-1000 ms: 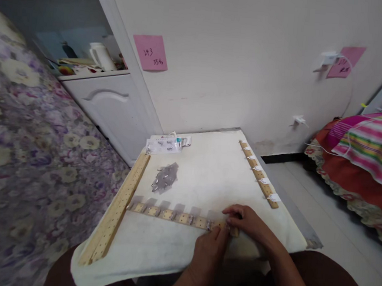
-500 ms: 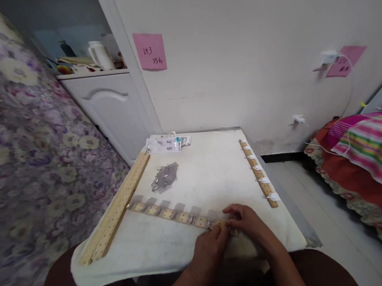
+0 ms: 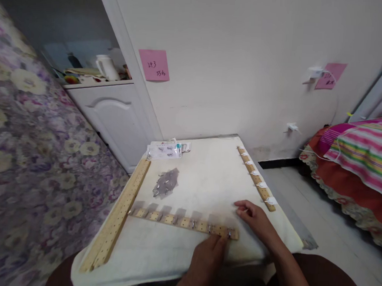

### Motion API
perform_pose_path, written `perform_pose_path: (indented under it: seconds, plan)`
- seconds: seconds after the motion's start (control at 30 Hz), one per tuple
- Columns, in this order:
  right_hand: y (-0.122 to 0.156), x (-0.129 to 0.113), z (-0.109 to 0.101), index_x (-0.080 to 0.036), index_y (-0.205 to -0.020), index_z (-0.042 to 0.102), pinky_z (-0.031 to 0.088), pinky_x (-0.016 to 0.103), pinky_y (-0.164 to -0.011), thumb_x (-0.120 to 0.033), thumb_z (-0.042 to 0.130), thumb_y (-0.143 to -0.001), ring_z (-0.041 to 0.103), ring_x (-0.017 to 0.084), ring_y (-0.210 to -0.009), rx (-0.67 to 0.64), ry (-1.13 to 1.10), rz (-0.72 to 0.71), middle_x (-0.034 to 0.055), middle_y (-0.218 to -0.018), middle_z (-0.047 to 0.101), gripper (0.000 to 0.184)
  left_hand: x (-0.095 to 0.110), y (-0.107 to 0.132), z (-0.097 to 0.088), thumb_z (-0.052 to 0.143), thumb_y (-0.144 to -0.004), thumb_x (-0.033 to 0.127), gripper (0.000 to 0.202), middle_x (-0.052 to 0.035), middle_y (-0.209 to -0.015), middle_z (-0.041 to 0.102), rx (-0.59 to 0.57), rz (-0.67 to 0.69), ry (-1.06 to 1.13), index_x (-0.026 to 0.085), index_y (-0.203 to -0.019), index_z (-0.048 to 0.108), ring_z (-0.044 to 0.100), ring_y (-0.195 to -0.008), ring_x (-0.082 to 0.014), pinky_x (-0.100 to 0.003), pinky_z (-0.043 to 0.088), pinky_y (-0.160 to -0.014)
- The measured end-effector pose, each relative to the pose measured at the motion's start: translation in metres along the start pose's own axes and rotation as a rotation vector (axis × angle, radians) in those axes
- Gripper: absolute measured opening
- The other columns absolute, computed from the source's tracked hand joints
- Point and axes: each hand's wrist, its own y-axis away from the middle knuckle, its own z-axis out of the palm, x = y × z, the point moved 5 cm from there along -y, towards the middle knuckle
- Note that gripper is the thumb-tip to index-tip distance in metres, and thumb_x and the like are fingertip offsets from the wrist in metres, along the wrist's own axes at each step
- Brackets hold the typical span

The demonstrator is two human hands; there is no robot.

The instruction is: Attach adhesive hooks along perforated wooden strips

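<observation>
A person seated at a small table covered with a pale cloth works over a perforated wooden strip lying across the near side, its left end beside two long perforated boards. Small metal pieces line the strip at intervals, and translucent flaps show along its far edge.

The left hand rests low at the near edge, fingers bent together, tips touching the strip near its right end by the last metal piece; from where I stand, I cannot tell whether they grip or simply press. The right hand hovers just beyond that end, clear of the strip, fingers loosely curved and partly open; whether something small sits between finger and thumb, I cannot make out.

On the left, between strip and far edge, lies a loose heap of grey translucent packets; clear packages occupy the far left corner. Along the right side runs a second wooden strip carrying white tags. A pink note hangs on the wall, and a striped bedspread brightens the right.
</observation>
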Motion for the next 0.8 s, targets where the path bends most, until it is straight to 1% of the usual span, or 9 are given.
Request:
perform_pose_path:
  seconds: [0.1, 0.17, 0.23, 0.33, 0.43, 0.53, 0.63, 0.7, 0.8]
  plan:
    - [-0.001, -0.001, -0.012, -0.019, -0.09, 0.064, 0.045, 0.032, -0.073, -0.04, 0.053, -0.079, 0.06, 0.022, -0.081, 0.143, 0.006, -0.01, 0.0045, -0.085, 0.068, 0.027, 0.0, 0.012, -0.008, 0.036, -0.091, 0.016, 0.025, -0.0003, -0.076, 0.066, -0.002, 0.091, -0.08, 0.023, -0.089, 0.059, 0.062, -0.066, -0.0137, -0.021, 0.047, -0.06]
    - [-0.001, -0.006, -0.012, -0.019, -0.087, 0.063, 0.044, 0.032, -0.072, -0.04, 0.053, -0.079, 0.06, 0.022, -0.08, 0.174, 0.023, -0.032, 0.0043, -0.082, 0.068, 0.025, -0.005, 0.023, -0.015, 0.041, -0.086, 0.015, 0.02, -0.0013, -0.071, 0.064, 0.045, 0.181, -0.184, 0.022, -0.089, 0.059, 0.061, -0.062, -0.016, -0.024, 0.046, -0.057]
    - [0.0, -0.015, -0.006, -0.019, -0.085, 0.063, 0.044, 0.031, -0.072, -0.039, 0.052, -0.08, 0.059, 0.022, -0.079, 0.168, 0.048, -0.063, 0.0042, -0.081, 0.067, 0.023, -0.017, 0.036, -0.027, 0.042, -0.083, 0.014, 0.02, -0.0012, -0.067, 0.063, 0.117, 0.23, -0.224, 0.022, -0.091, 0.058, 0.06, -0.058, -0.0165, -0.025, 0.045, -0.054]
    - [0.001, -0.033, 0.01, -0.02, -0.08, 0.062, 0.043, 0.031, -0.07, -0.037, 0.05, -0.082, 0.058, 0.021, -0.077, 0.126, 0.102, -0.119, 0.0039, -0.08, 0.066, 0.021, -0.045, 0.056, -0.051, 0.042, -0.086, 0.014, 0.018, 0.0003, -0.065, 0.064, 0.223, 0.237, -0.205, 0.022, -0.091, 0.057, 0.062, -0.057, -0.0145, -0.023, 0.046, -0.055]
    - [0.001, -0.057, 0.034, -0.02, -0.079, 0.063, 0.043, 0.031, -0.071, -0.032, 0.049, -0.083, 0.057, 0.019, -0.076, 0.073, 0.172, -0.204, 0.0036, -0.08, 0.064, 0.019, -0.084, 0.073, -0.078, 0.042, -0.09, 0.018, 0.017, 0.0009, -0.073, 0.069, 0.316, 0.11, -0.214, 0.023, -0.097, 0.057, 0.066, -0.063, -0.0124, -0.02, 0.048, -0.06]
    - [0.003, -0.08, 0.069, -0.02, -0.078, 0.064, 0.042, 0.032, -0.078, -0.024, 0.054, -0.078, 0.055, 0.02, -0.082, 0.008, 0.29, -0.283, 0.0041, -0.082, 0.062, 0.011, -0.122, 0.081, -0.094, 0.04, -0.093, 0.023, 0.018, 0.0019, -0.079, 0.071, 0.326, -0.067, -0.213, 0.024, -0.098, 0.058, 0.068, -0.066, -0.0116, -0.02, 0.049, -0.063]
    - [0.008, -0.099, 0.108, -0.02, -0.082, 0.064, 0.039, 0.034, -0.081, -0.019, 0.061, -0.07, 0.052, 0.022, -0.09, -0.018, 0.446, -0.311, 0.006, -0.092, 0.062, 0.013, -0.147, 0.082, -0.1, 0.038, -0.094, 0.027, 0.022, 0.003, -0.078, 0.071, 0.305, -0.21, -0.221, 0.025, -0.094, 0.059, 0.068, -0.068, -0.0125, -0.02, 0.048, -0.063]
    - [0.011, -0.108, 0.131, -0.019, -0.085, 0.065, 0.038, 0.035, -0.082, -0.018, 0.064, -0.066, 0.05, 0.024, -0.095, -0.015, 0.549, -0.313, 0.0074, -0.1, 0.061, 0.019, -0.156, 0.081, -0.098, 0.036, -0.095, 0.029, 0.025, 0.0032, -0.077, 0.071, 0.281, -0.275, -0.207, 0.025, -0.091, 0.06, 0.068, -0.069, -0.013, -0.02, 0.048, -0.064]
    - [0.011, -0.116, 0.155, -0.019, -0.089, 0.065, 0.034, 0.038, -0.089, -0.024, 0.068, -0.065, 0.046, 0.028, -0.107, -0.045, 0.671, -0.316, 0.0099, -0.116, 0.057, 0.024, -0.164, 0.08, -0.093, 0.036, -0.095, 0.032, 0.027, 0.003, -0.075, 0.07, 0.245, -0.324, -0.166, 0.025, -0.087, 0.061, 0.067, -0.068, -0.0126, -0.019, 0.046, -0.064]
